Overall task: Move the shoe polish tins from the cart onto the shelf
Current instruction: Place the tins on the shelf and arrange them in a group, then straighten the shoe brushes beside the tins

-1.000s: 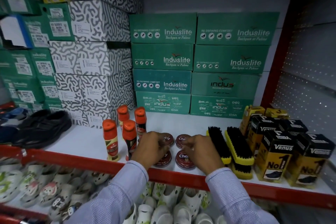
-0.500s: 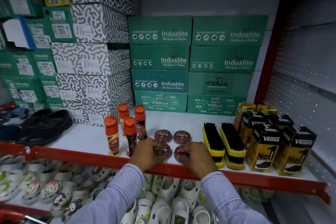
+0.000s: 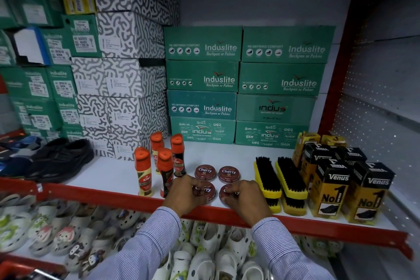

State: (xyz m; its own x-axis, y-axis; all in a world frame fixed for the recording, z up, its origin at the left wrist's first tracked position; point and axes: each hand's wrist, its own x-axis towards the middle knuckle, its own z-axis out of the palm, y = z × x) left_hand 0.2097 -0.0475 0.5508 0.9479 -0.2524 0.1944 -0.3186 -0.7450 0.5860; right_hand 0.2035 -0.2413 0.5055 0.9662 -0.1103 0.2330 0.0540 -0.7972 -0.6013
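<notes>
- Four round dark-red metal shoe polish tins are seen in a two-by-two block on the white shelf board with the red front rail (image 3: 109,191).
- The front-left tin (image 3: 205,190) is covered by the left hand (image 3: 188,193), fingers curled narrow over its lid and rim.
- The front-right tin (image 3: 227,193) is held the same way by the right hand (image 3: 244,198), fingers closed down on it.
- The rear-left tin (image 3: 205,171) and rear-right tin (image 3: 228,174) stand free, just behind.
- Judged from this, a final squaring-up is in hand: the front pair is best nudged flat, kept in line with the rear pair and back from the rail, lids upward, labels turned forward.
- "Cherry" is read on the lids.
- "KIWI" is read on the orange-capped liquid polish bottles (image 3: 142,170) to the left.
- "Venus" and "No 1" are read on the black-and-yellow cartons (image 3: 327,191) to the right, beyond the yellow-backed black-bristle brushes (image 3: 279,179).
- "Induslite", "Bachpan se Pahno" and "RE-DEFINING COMFORT" are read on the green shoe boxes (image 3: 203,43) behind.
</notes>
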